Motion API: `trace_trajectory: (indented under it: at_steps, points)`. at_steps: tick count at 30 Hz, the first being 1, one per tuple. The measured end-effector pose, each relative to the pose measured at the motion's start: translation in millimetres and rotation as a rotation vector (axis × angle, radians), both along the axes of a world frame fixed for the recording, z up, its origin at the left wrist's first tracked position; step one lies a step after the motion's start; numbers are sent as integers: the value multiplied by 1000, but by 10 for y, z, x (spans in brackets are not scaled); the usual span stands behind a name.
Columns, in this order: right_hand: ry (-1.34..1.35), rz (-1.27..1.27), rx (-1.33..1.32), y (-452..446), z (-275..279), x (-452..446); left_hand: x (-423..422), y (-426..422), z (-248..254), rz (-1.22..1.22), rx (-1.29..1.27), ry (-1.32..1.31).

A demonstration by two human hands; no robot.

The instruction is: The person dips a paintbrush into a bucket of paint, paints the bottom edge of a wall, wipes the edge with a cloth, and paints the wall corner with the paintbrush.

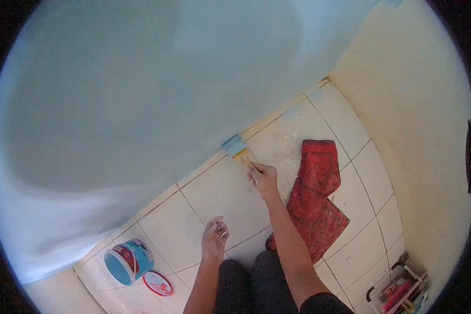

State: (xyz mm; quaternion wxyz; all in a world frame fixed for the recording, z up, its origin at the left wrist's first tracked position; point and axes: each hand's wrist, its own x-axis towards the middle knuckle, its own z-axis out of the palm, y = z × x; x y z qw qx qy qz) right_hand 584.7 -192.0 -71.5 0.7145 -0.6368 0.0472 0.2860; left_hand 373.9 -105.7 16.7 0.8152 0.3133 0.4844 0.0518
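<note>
My right hand (263, 178) grips the handle of a paintbrush (239, 148), whose blue-coated bristles touch the bottom edge of the blue wall (141, 104) near the floor line. My left hand (215, 236) hangs above the tiled floor with its fingers loosely curled and apart, and nothing shows in it. At the lower left a paint bucket (129, 261) with blue paint inside stands on the tiles. A red and white lid (157, 283) lies beside it.
A crumpled red mat (319, 204) lies on the floor tiles (214, 193) right of my right arm. The cream wall (413, 104) rises on the right. A clear box of tools (397, 290) sits at the lower right.
</note>
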Motion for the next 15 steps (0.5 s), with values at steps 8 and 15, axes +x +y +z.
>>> trace_trajectory:
  at_steps: [8, 15]
  points:
    - [74, -101, 86, -394, 325, -10, -83, 71, -79, 21, 2, 8]
    - [65, -40, -100, -515, 171, 297, -49, 42, -155, 4, -4, -30]
